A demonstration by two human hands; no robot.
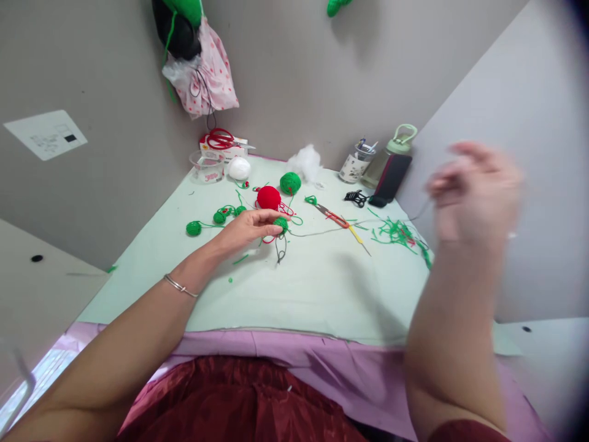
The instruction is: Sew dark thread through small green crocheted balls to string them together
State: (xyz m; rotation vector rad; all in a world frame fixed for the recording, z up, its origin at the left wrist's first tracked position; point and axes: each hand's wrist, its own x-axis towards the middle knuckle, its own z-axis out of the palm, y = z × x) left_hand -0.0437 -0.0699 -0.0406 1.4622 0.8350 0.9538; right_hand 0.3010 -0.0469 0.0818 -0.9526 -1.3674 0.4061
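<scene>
Above the middle of the table, my left hand (260, 224) pinches a small green crocheted piece (280, 225) between thumb and fingers. A looped end of dark thread dangles below it. From this piece a dark thread (317, 234) stretches right, across the table, up to my right hand (478, 190). That hand is raised high at the right and smeared by motion, its fingertips drawn together on the thread. Whether a needle is in them cannot be seen. Just behind my left hand lie a red yarn ball (269, 198) and a green yarn ball (290, 183).
Orange-handled scissors (338, 220), a yellow-handled hook (356, 236) and green yarn scraps (398, 232) lie to the right. Small green crocheted balls (194, 228) sit left. Behind stand white stuffing (306, 162), a plastic tub (207, 169), a pen cup (356, 166) and a bottle (400, 144).
</scene>
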